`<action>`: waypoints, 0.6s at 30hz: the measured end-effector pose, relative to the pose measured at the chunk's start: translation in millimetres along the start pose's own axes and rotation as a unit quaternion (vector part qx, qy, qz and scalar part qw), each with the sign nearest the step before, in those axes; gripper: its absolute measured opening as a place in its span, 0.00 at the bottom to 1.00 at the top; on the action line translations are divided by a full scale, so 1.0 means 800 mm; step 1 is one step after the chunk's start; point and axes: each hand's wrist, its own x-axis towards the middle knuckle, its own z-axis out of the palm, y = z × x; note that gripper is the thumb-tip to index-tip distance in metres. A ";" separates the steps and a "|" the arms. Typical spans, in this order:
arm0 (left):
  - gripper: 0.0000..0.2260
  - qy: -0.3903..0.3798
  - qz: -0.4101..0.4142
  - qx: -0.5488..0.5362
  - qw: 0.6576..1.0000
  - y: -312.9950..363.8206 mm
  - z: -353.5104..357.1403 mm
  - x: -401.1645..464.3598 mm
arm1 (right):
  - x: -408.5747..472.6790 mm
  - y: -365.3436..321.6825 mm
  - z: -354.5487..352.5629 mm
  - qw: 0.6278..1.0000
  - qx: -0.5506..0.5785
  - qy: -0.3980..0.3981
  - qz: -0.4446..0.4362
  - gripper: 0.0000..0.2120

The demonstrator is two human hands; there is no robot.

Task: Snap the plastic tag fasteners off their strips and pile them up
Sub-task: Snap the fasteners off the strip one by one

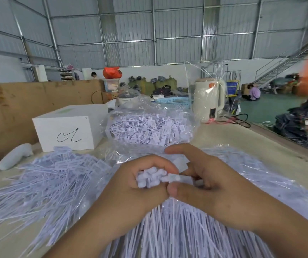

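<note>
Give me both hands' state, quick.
Left hand: closed, gripping a bunch of fasteners.
Right hand: closed, fingers pinching one fastener off the bunch.

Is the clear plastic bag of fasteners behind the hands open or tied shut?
Open. The clear plastic bag gapes toward the camera, its film spread loose around the white fasteners heaped inside; no knot or seal shows.

A white box [69, 130] on the worktable bears a black handwritten scrawl on its front face, resembling "CL". A red sticker on the cream kettle [209, 100] behind is too blurred to read.
</note>
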 end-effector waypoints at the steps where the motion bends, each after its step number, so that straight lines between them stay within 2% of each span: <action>1: 0.08 -0.009 -0.001 -0.017 1.000 -0.001 -0.002 0.000 | 0.001 0.000 0.000 1.000 0.006 -0.009 0.003 0.22; 4: 0.10 -0.054 -0.028 -0.054 0.997 -0.002 -0.009 -0.001 | 0.003 -0.002 0.000 0.998 0.054 -0.028 -0.011 0.12; 7: 0.13 -0.127 -0.065 -0.070 0.987 0.003 -0.015 -0.002 | 0.002 -0.003 0.000 0.994 0.100 -0.049 -0.004 0.13; 11: 0.17 -0.196 -0.099 -0.037 0.975 0.010 -0.024 -0.002 | 0.004 -0.001 0.000 0.995 0.069 -0.068 -0.023 0.09; 14: 0.13 -0.177 -0.097 -0.036 0.979 0.013 -0.024 -0.001 | 0.005 -0.001 0.001 0.995 0.077 -0.060 -0.030 0.08; 18: 0.12 -0.133 -0.086 -0.031 0.987 0.010 -0.020 -0.002 | 0.004 0.005 -0.011 0.997 0.047 -0.060 -0.005 0.14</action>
